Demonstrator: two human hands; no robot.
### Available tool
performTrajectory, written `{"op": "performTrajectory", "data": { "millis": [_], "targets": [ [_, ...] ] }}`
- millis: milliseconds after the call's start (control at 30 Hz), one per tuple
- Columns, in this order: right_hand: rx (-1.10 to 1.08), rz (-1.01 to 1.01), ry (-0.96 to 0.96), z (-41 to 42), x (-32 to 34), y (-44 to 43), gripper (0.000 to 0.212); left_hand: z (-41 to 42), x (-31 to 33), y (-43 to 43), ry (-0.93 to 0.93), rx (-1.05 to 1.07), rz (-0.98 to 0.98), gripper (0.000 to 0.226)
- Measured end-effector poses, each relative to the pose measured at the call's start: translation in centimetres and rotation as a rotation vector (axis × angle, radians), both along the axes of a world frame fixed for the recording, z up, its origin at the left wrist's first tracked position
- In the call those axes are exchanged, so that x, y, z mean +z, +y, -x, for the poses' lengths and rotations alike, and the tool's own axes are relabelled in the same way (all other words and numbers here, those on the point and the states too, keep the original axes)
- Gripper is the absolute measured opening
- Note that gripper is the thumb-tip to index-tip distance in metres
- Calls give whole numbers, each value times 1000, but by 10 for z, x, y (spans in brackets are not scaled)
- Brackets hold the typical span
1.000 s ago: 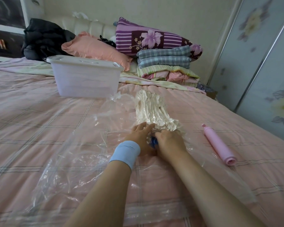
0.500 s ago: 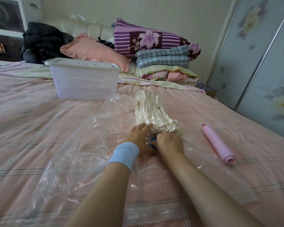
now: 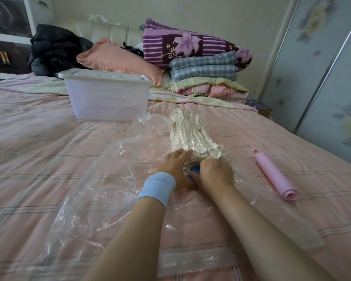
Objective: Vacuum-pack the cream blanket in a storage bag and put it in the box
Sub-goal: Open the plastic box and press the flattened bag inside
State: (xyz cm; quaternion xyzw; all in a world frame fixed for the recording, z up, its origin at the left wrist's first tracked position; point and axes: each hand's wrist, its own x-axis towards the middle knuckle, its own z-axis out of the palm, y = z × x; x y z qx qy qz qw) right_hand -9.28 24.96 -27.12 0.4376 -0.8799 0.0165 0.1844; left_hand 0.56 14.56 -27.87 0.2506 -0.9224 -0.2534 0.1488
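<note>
The cream blanket (image 3: 190,136), crumpled tight inside the clear bag (image 3: 101,199), is laid in the middle of the bed (image 3: 28,149). The bag is pressed by the left hand (image 3: 176,167), fingers straight, at the blanket's near end. The blue valve (image 3: 195,170) is gripped by the curled right hand (image 3: 215,173). The box (image 3: 107,96) is set towards the head of the bed, and a pink pump (image 3: 274,173) is laid towards the right edge.

- Storage bag (image 3: 93,199) flat mid-bed (image 3: 28,149) — blanket (image 3: 190,134) in it, at its far end.
- Valve (image 3: 195,169) before the blanket, between left hand (image 3: 175,165) and right hand (image 3: 215,173).
- Box (image 3: 107,98) behind the bag, toward the head edge.
- Pump (image 3: 274,175) right of the bag.
</note>
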Motion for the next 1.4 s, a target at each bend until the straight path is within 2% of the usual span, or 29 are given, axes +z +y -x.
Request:
{"op": "performTrajectory", "data": {
  "millis": [100,200,467,733,867,900,967,1000,1067,1167,1267,1400],
  "targets": [
    [71,-9,9,0,-3,-1,22,1,-1,-3,-21,-11,-5,99],
    [60,-51,22,0,-2,-1,14,2,0,-3,-38,-15,-6,105],
    [55,-59,31,0,-4,0,16,2,-2,-4,-42,-12,7,106],
    [60,-41,34,0,0,2,15,4,11,2,-153,17,64,100],
    [185,351,107,14,25,18,22,13,20,13,-137,41,108,86],
    [161,331,92,20,30,24,33,18,25,20,-104,37,135,81],
    [99,143,-101,43,25,37,62,30,29,33,-48,11,164,75],
    [88,51,-224,54,18,43,71,34,28,40,-53,-1,176,74],
    [148,0,-407,68,2,54,79,39,19,48,-132,-9,209,79],
    [174,-78,-441,76,-7,56,85,40,13,48,-161,-3,239,87],
    [200,-166,-417,73,-5,59,91,35,24,43,-89,-3,133,76],
    [230,-114,-488,51,8,81,92,12,27,48,-232,-30,177,81]
  ]
}}
